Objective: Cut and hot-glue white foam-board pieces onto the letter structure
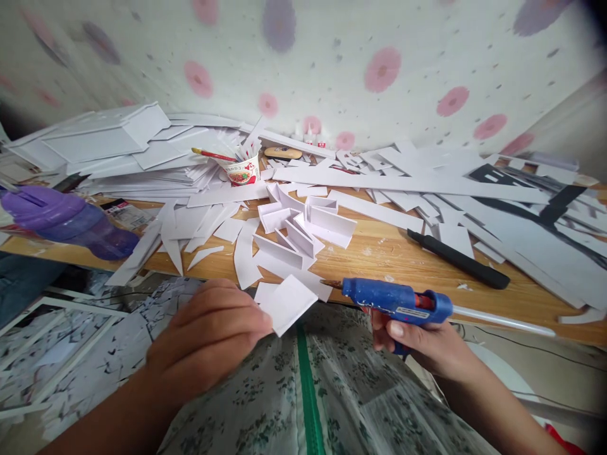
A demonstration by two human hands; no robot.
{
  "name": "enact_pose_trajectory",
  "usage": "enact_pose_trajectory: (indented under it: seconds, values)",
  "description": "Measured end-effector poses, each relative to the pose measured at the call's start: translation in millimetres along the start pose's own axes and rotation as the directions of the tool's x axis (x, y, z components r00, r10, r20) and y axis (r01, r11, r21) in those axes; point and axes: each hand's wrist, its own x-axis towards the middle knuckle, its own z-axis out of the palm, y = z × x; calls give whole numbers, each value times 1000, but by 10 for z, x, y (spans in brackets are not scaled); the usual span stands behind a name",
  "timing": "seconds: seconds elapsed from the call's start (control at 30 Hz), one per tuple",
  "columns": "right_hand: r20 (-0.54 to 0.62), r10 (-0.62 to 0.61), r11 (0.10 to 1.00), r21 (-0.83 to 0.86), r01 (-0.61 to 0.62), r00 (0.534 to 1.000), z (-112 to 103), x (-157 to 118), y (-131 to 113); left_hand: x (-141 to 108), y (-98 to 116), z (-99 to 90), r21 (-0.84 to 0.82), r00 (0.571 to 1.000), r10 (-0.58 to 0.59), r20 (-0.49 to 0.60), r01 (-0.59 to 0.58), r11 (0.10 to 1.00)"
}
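Note:
Between the thumb and fingers of my left hand point(213, 338) is a small white board piece point(293, 303), tilted up just in front of the table edge. My right hand point(422, 341) is wrapped round the handle of a blue glue gun point(398, 298). Its nozzle points left, close to the upper right corner of the board piece; whether they touch I cannot tell. A clear glue stick point(502, 320) sticks out of the gun's back. Behind the held piece, several small folded white board parts point(279, 251) stand on the wooden table point(365, 259).
A black utility knife point(459, 259) lies at the right. Beside the white board stacks point(156, 174) stands a paper cup point(243, 172) of thin strips with a red brush. A purple bottle point(71, 221) lies at the left. White strips point(408, 183) cover the back; scraps point(99, 354) litter the floor.

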Motion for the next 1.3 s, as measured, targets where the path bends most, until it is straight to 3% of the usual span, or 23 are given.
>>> enact_pose_trajectory:
  seconds: [0.03, 0.07, 0.17, 0.27, 0.37, 0.57, 0.8, 1.3]
  values:
    - [11, -21, 998, 66, 20, 1000, 21, 18, 9, 23, -44, -16, 39, 996, 67, 58, -70, 997]
    - [21, -46, 991, 126, 43, 999, 50, 35, 16, 41, -99, -19, 26, 992, 122, 28, -123, 992]
    - [33, -103, 970, 224, 93, 994, 160, 66, 9, 50, -274, 45, -228, 976, -133, -170, 92, 969]
    - [56, -131, 977, 179, 119, 990, 263, 79, -66, 16, -380, 144, -494, 879, -454, -145, 333, 803]
    - [98, -175, 983, 80, 168, 980, 330, 110, -186, -5, -408, 197, -562, 822, -563, -87, 426, 709]
    - [124, -251, 963, -67, 260, 960, 407, 190, -327, -12, -406, 220, -649, 759, -651, 2, 497, 577]
    - [125, -225, 967, -89, 237, 966, 465, 203, -334, -32, -386, 233, -685, 695, -717, 54, 548, 479]
    - [122, -212, 972, -79, 222, 970, 462, 192, -295, -25, -391, 226, -702, 696, -715, 69, 543, 461]
